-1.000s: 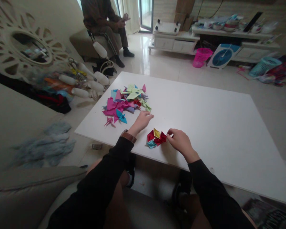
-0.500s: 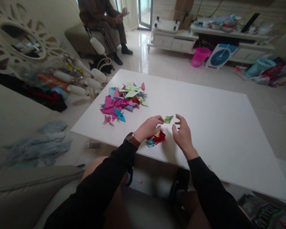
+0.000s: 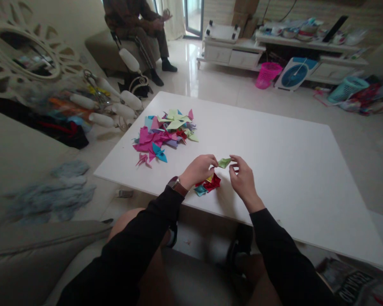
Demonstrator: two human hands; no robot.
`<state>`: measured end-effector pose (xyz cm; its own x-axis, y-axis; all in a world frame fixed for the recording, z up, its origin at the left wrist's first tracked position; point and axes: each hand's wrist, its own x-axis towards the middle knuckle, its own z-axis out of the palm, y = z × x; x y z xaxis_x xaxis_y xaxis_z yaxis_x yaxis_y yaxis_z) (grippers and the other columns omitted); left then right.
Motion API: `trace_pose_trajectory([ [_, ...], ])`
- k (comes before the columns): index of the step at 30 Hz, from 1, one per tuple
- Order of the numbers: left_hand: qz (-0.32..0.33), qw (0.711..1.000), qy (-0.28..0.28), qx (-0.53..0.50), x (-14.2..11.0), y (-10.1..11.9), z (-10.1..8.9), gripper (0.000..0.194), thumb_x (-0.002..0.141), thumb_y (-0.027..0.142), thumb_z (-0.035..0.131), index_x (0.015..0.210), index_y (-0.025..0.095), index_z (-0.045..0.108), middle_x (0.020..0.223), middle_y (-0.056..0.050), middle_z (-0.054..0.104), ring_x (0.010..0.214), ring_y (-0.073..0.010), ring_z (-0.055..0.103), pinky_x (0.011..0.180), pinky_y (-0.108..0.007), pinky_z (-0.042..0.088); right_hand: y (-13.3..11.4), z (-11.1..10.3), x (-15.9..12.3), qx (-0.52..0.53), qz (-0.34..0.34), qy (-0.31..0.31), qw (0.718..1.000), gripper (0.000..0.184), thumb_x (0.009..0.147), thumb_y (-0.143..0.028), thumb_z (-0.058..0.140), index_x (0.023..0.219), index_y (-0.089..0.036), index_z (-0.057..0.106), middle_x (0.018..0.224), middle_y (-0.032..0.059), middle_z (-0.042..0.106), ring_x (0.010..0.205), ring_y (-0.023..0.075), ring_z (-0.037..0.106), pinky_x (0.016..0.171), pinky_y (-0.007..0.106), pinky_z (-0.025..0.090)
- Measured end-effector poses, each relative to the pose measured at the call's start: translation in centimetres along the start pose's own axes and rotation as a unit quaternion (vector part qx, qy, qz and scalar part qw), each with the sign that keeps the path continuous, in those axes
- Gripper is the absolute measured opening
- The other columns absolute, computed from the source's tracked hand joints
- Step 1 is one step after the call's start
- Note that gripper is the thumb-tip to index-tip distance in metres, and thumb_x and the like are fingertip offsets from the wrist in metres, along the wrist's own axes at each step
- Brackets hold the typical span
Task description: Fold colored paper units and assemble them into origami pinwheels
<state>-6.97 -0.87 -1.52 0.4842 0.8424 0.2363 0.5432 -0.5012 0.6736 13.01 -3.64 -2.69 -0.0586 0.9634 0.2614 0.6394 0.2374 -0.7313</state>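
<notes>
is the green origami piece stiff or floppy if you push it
The green origami piece is probably light, being small and pinched near one tip by the left hand. Its folded shape likely stiffens it, but its pointed ends might bend.

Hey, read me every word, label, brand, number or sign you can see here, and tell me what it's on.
No text can be read with certainty.
Dark item at lower right: pale, slanted lettering, too blurred to quote reliably.
Wristwatch: dial too small to read.
Green folded paper: no writing visible.
</notes>
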Motion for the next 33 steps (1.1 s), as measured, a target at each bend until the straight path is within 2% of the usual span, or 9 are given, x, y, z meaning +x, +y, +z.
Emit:
trace_pose_trajectory([
  [5, -0.001, 1.000, 0.010, 0.008, 0.0, 0.1, -0.2, 0.020, 0.081, 0.005, 0.064, 0.089, 0.015, 0.078, 0.096, -0.006, 0.076, 0.087, -0.0174, 0.071, 0.088, -0.030, 0.056, -0.7, -0.2, 0.0, -0.004, 0.014, 0.000, 1.000, 0.027, 0.093, -0.025, 0.048, 0.112, -0.018, 0.066, 0.108, 0.0116, 0.073, 0.088, 0.0217, 0.069, 0.078, 0.036, 0.056],
  [10, -0.009, 1.000, 0.017, 0.011, -0.2, 0.2, -0.2, 0.019, 0.083, 0.008, 0.063, 0.091, 0.017, 0.077, 0.096, -0.006, 0.075, 0.089, -0.0178, 0.070, 0.088, -0.031, 0.054, -1.0, -0.3, -0.1, 0.003, 0.003, -0.002, 1.000, 0.021, 0.092, -0.026, 0.051, 0.100, -0.019, 0.069, 0.101, 0.0098, 0.074, 0.084, 0.0207, 0.069, 0.074, 0.034, 0.056],
  [17, -0.013, 0.999, 0.043, 0.021, -0.2, 0.4, -0.3, 0.019, 0.084, 0.009, 0.064, 0.100, 0.019, 0.070, 0.097, -0.004, 0.069, 0.095, -0.0197, 0.064, 0.088, -0.033, 0.051, -0.9, -0.3, -0.1, -0.009, -0.003, -0.020, 1.000, 0.021, 0.093, -0.027, 0.053, 0.097, -0.020, 0.072, 0.101, 0.0097, 0.075, 0.087, 0.0221, 0.069, 0.077, 0.035, 0.056],
  [22, -0.001, 0.997, 0.067, 0.046, -0.2, 0.2, -0.3, 0.014, 0.085, 0.014, 0.070, 0.098, 0.018, 0.071, 0.101, -0.006, 0.065, 0.102, -0.0213, 0.059, 0.091, -0.035, 0.050, -1.0, -0.2, -0.2, -0.026, -0.023, -0.037, 0.999, 0.022, 0.093, -0.024, 0.052, 0.098, -0.020, 0.073, 0.101, 0.0091, 0.075, 0.084, 0.0212, 0.068, 0.077, 0.035, 0.055],
  [27, 0.001, 0.996, 0.054, 0.069, -0.2, 0.0, 0.0, 0.010, 0.088, 0.023, 0.073, 0.097, 0.019, 0.073, 0.102, -0.006, 0.063, 0.102, -0.0216, 0.057, 0.091, -0.036, 0.050, -1.3, -0.2, -0.2, -0.035, -0.032, -0.051, 0.998, 0.023, 0.094, -0.023, 0.052, 0.099, -0.020, 0.074, 0.101, 0.0089, 0.074, 0.088, 0.0219, 0.068, 0.079, 0.035, 0.054],
  [33, -0.011, 0.995, 0.047, 0.083, -0.2, 0.0, 0.0, 0.003, 0.089, 0.019, 0.071, 0.091, 0.019, 0.074, 0.098, -0.006, 0.063, 0.100, -0.0219, 0.057, 0.090, -0.037, 0.049, -1.4, -0.1, -0.3, -0.039, -0.029, -0.057, 0.997, 0.023, 0.094, -0.023, 0.052, 0.100, -0.020, 0.074, 0.102, 0.0087, 0.075, 0.086, 0.0213, 0.067, 0.079, 0.035, 0.054],
])
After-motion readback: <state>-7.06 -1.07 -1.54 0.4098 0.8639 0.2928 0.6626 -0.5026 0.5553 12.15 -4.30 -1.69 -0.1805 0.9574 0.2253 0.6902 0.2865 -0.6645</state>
